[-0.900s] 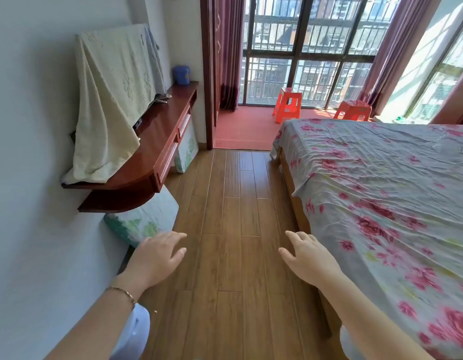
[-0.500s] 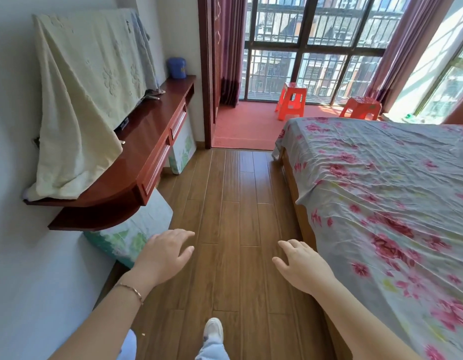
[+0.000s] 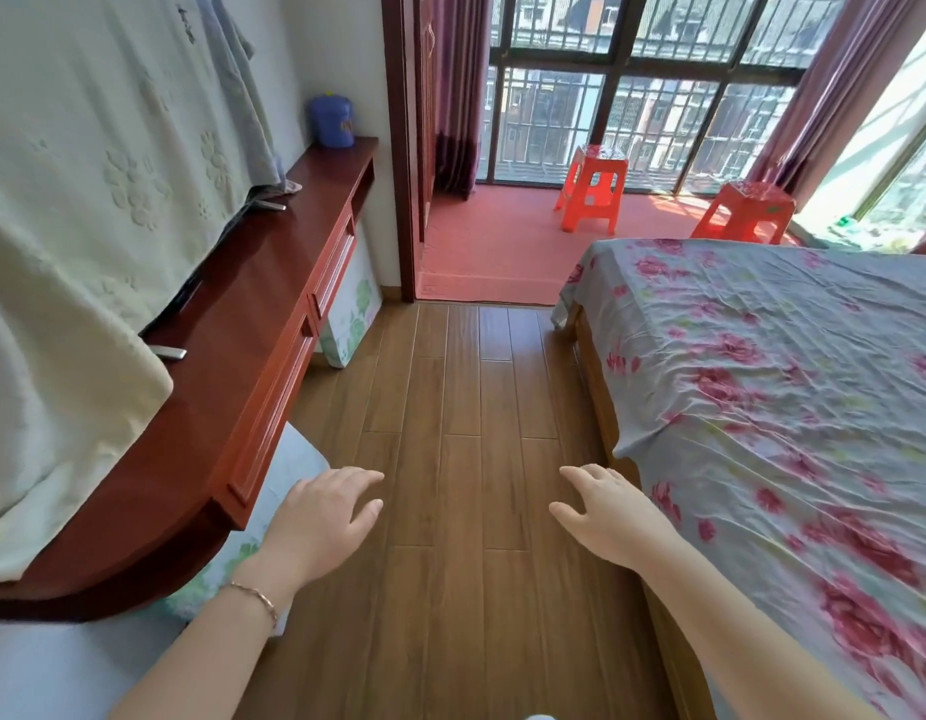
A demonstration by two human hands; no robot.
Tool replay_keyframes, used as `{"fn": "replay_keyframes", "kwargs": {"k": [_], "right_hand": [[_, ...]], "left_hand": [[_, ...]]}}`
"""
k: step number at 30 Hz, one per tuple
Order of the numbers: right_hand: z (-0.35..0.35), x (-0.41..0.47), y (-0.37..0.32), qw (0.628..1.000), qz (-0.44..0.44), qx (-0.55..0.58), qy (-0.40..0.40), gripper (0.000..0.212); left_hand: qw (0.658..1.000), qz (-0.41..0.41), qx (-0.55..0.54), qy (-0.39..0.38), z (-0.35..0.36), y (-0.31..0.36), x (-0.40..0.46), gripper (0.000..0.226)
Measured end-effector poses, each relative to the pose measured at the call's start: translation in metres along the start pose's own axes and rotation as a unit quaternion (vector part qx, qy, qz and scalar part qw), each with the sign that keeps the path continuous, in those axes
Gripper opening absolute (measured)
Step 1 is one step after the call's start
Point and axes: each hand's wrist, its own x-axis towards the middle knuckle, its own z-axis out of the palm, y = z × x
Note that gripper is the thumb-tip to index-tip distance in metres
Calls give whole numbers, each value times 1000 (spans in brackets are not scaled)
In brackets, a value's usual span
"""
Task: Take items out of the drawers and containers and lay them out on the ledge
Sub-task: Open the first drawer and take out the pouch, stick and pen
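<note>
A red-brown wooden ledge (image 3: 232, 345) runs along the left wall, with shut drawers (image 3: 273, 407) in its front face. A blue container (image 3: 332, 121) stands at the ledge's far end. My left hand (image 3: 320, 522) hovers palm down over the floor, just right of the ledge's near corner, fingers relaxed and holding nothing. Beside the bed's edge, my right hand (image 3: 611, 517) is stretched out the same way, also holding nothing.
A cream cloth (image 3: 86, 210) drapes a flat object standing on the ledge. Two floral-print packs (image 3: 351, 309) lean under the ledge. A bed with a flowered sheet (image 3: 772, 387) fills the right. Wooden floor (image 3: 460, 407) leads to a balcony with two orange stools (image 3: 593, 194).
The view has moved forward along the floor, so the ledge and cloth loom nearer on the left. Both hands stay stretched out in front, holding nothing.
</note>
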Motion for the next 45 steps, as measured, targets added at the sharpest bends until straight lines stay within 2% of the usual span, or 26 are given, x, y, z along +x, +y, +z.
{"fn": "replay_keyframes", "kwargs": {"k": [5,10,19,23,25,26,28,29,32,35,40,45], "right_hand": [[-14,82,6,1000,0,2,-2,59],[-36,188,10,999,-43,-17,-13,58],[-104,397,2,973,-192,-106,-77,60],[-111,467,-43,938,-287,-157,-116,56],[-101,492,-77,901,-364,-199,-129,67],[-94,502,-95,883,-400,-206,-132,65],[-82,516,-132,857,-456,-203,-131,44],[-76,521,-151,837,-487,-207,-135,41],[-58,528,-201,790,-553,-224,-140,49],[-42,530,-241,758,-593,-229,-147,53],[-24,534,-292,703,-650,-250,-144,46],[0,540,-321,663,-676,-294,-134,52]], "left_hand": [[1000,-6,9,-23,-2,-15,70,43],[999,-44,-6,-13,2,-30,158,42],[976,-210,-52,30,-2,-47,296,43],[949,-303,-71,55,-11,-57,312,42],[932,-350,-70,63,-12,-63,306,42],[922,-374,-69,66,-13,-67,301,42],[900,-424,-64,79,-12,-75,288,43],[889,-444,-62,90,-11,-80,282,43],[861,-493,-50,117,-8,-95,264,42],[834,-531,-42,144,-6,-110,248,41],[790,-589,-63,157,3,-126,232,45],[773,-615,-64,141,12,-130,234,41]]}}
